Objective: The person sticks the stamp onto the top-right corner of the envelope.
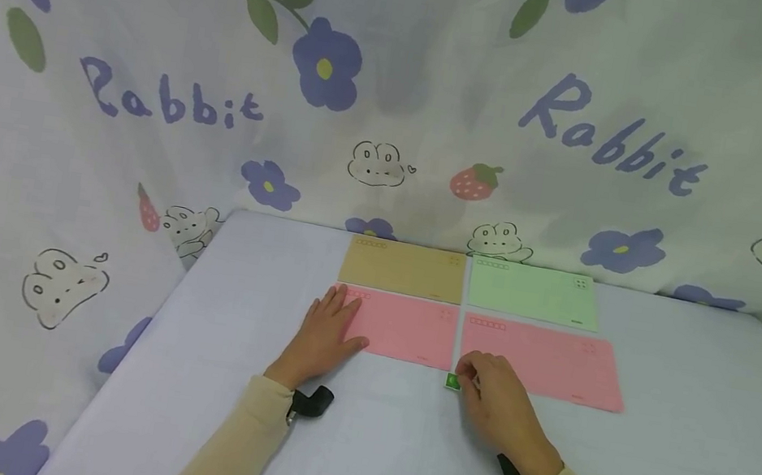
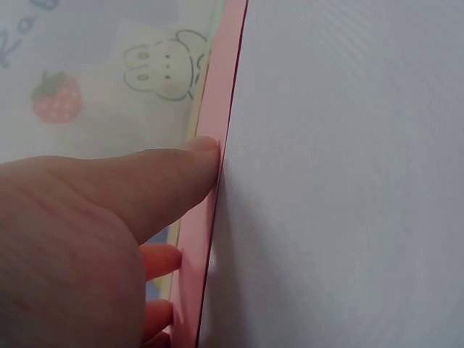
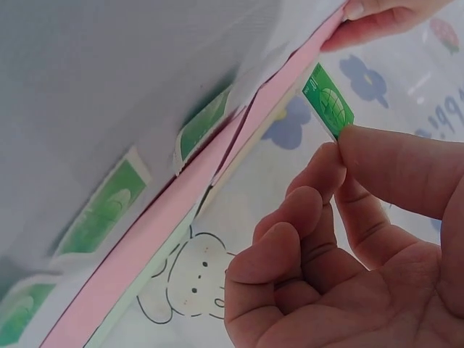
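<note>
My left hand [image 1: 325, 337] rests with spread fingers on the left end of the left pink envelope [image 1: 404, 331]. Its thumb [image 2: 174, 174] lies at the envelope's near edge in the left wrist view. Between thumb and forefinger, my right hand [image 1: 497, 403] pinches a small green postage stamp [image 3: 330, 103] with a pale leaf-like print. The stamp [image 1: 452, 381] is just off the near left corner of the right pink envelope [image 1: 540, 361]. Several more green stamps [image 3: 109, 210] show on the white surface in the right wrist view; I cannot make them out in the head view.
Behind the pink envelopes lie a tan envelope [image 1: 402, 269] on the left and a light green envelope [image 1: 534, 293] on the right. All sit on a white-covered table [image 1: 692, 382]. A patterned cloth [image 1: 406, 69] hangs behind and along the sides.
</note>
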Demonstrator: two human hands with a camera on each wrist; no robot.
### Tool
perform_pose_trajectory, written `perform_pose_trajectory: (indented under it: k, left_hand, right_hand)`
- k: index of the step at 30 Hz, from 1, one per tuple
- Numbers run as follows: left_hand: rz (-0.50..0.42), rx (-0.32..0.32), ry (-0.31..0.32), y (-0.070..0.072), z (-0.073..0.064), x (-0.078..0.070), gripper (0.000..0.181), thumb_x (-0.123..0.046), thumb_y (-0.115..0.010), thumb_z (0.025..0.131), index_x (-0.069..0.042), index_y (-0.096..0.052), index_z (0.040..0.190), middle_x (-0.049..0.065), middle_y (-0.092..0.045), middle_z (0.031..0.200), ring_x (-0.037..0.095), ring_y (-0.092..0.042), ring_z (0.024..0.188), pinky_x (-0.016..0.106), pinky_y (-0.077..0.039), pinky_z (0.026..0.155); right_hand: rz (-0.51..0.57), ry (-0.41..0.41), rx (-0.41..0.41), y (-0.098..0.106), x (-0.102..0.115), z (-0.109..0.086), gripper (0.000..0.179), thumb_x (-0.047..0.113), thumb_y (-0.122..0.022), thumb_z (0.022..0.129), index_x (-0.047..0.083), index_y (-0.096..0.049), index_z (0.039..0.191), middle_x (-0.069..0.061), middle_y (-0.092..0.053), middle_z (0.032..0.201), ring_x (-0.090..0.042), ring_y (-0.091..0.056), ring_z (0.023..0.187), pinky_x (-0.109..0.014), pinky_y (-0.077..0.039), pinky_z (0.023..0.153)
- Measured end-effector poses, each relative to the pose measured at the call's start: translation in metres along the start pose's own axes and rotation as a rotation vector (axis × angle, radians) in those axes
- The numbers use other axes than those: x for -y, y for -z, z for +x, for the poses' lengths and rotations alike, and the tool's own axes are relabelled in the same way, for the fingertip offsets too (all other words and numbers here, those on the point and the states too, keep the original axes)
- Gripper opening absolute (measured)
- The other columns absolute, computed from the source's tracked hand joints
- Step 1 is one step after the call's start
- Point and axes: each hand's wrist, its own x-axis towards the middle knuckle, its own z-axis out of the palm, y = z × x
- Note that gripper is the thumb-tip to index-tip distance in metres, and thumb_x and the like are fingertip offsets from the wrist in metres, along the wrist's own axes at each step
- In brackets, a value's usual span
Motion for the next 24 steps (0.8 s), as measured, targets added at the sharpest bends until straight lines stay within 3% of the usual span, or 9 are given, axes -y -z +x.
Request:
perform_pose_trajectory:
  k: [24]
  left_hand:
    - [0.021,-0.009,0.011,-0.002,0.001,-0.001,0.071,-0.036,-0.067,0.096,0.000,-0.042,0.151,0.026,-0.018,0.163,0.042,-0.010,0.152,0.060,-0.010,0.121]
  right_hand:
    - [0.017,-0.039,-0.001,0.006,-0.001,0.015,0.010,-0.001,-0.070,0.091,0.007,-0.065,0.093,0.003,-0.057,0.080,-0.017,-0.049,0.080,-0.029,-0.049,0.067]
